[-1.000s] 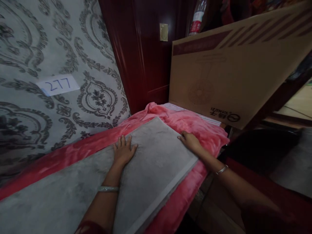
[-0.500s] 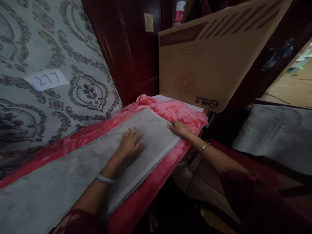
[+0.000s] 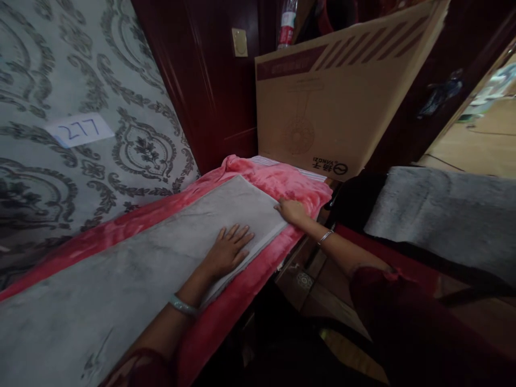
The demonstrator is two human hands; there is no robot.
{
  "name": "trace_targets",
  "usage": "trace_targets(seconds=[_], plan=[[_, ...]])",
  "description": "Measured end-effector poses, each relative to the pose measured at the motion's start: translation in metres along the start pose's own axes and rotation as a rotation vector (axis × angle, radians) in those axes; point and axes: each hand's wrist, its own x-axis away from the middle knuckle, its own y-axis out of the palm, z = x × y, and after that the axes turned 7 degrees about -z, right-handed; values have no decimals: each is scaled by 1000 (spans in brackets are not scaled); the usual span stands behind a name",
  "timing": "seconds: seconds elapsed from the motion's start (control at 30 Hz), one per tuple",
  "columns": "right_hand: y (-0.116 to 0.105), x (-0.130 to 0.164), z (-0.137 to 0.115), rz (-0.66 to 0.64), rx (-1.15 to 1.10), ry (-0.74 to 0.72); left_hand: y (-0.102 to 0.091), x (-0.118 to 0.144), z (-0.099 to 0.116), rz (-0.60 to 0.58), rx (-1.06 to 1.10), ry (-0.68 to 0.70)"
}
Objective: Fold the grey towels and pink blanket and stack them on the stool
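Two hands rest on a grey mat (image 3: 161, 252) laid over a pink blanket (image 3: 290, 188) beside a patterned wall. The left hand (image 3: 229, 248) lies flat, fingers spread, near the mat's front edge; the right hand (image 3: 291, 210) presses its far corner, fingers loosely together, seemingly smoothing it. A cardboard box (image 3: 338, 102) stands just beyond the blanket's end, crowding it. A label reading 277 (image 3: 78, 129) hangs on the wall.

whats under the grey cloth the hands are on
A pink blanket lies under the grey cloth, showing along its edges. The left hand lies flat on the cloth; the right hand is at its corner. What the blanket lies on is covered.
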Motion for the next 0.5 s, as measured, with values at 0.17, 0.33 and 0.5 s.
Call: trace_targets(seconds=[0.17,0.33,0.5], plan=[[7,5,3,20,31,6,-3,0,5,-63,37,-23],[8,4,3,24,54,29,-3,22,26,-116,72,-76],[9,11,1,22,48,25,2,70,59,-126,97,-93]])
